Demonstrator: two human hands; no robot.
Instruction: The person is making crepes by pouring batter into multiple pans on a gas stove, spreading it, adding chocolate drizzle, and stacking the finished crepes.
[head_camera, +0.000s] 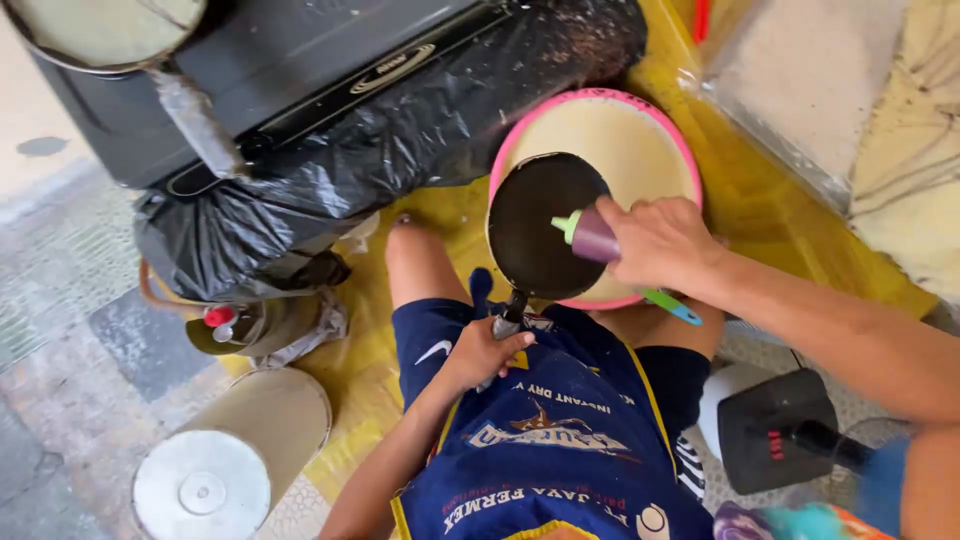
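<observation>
The left hand (485, 352) is clenched round the handle of a small black frying pan (540, 225), holding it level above the person's lap and over the near edge of a pink basin (680, 150) filled with pale batter; the right hand (660, 240) grasps a purple squeeze bottle (592, 235) with a green nozzle, tipped sideways so the nozzle points onto the pan's dark face. Behind the basin sits a black stove wrapped in a black plastic bag (330, 170); a cardboard tube with a metal lid (225, 460) lies at the left on the tiled floor, and a yellow sheet (760, 200) covers the ground beneath the basin.
</observation>
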